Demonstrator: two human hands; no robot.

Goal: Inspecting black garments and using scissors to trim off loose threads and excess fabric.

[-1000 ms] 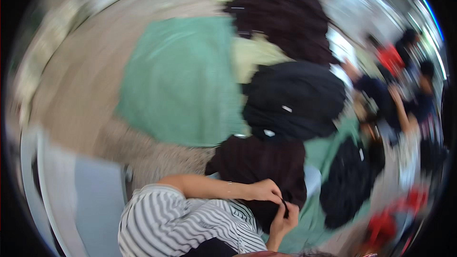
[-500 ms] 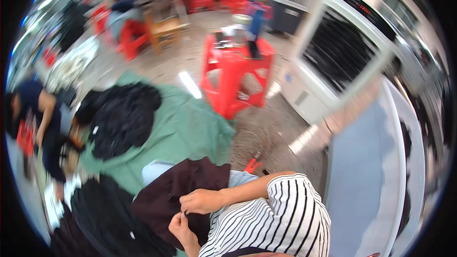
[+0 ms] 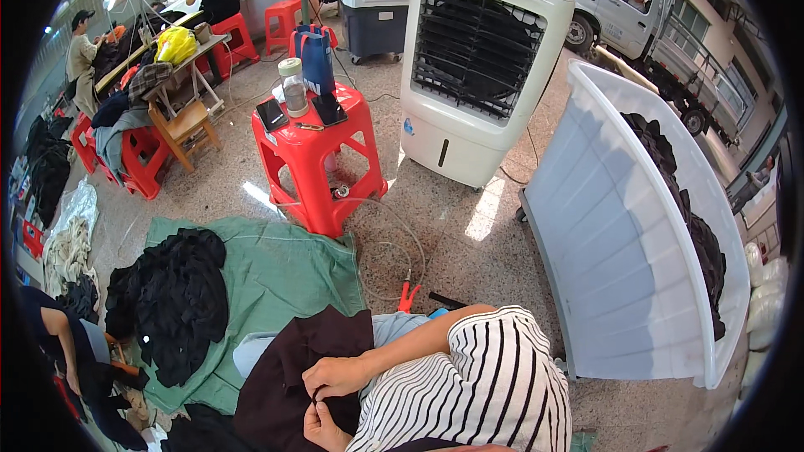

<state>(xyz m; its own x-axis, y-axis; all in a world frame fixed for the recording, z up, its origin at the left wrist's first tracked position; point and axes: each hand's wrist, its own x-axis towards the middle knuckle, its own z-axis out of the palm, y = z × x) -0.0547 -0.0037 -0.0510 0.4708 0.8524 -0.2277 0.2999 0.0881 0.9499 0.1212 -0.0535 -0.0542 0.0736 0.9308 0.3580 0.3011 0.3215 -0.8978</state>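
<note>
A dark brown garment [image 3: 280,368] lies across my lap. My right hand [image 3: 337,377] reaches in from the striped sleeve [image 3: 486,368] and pinches the garment's edge. My left hand [image 3: 321,428] sits just below it, close to my body, and also grips the cloth. The fingertips of both hands almost touch over one spot. A light blue cloth [image 3: 394,331] shows under my forearm.
A green sheet [image 3: 285,272] on the floor carries a black clothes pile [image 3: 176,301]. A red stool [image 3: 314,159] holds a bottle, phones and a blue bag. Behind it stand a white air cooler [image 3: 477,67] and a white tub [image 3: 620,226] of dark garments. Other people work at the left.
The view has swung round from the clothes piles to the stool, cooler and tub. Both hands stayed on the dark garment.
</note>
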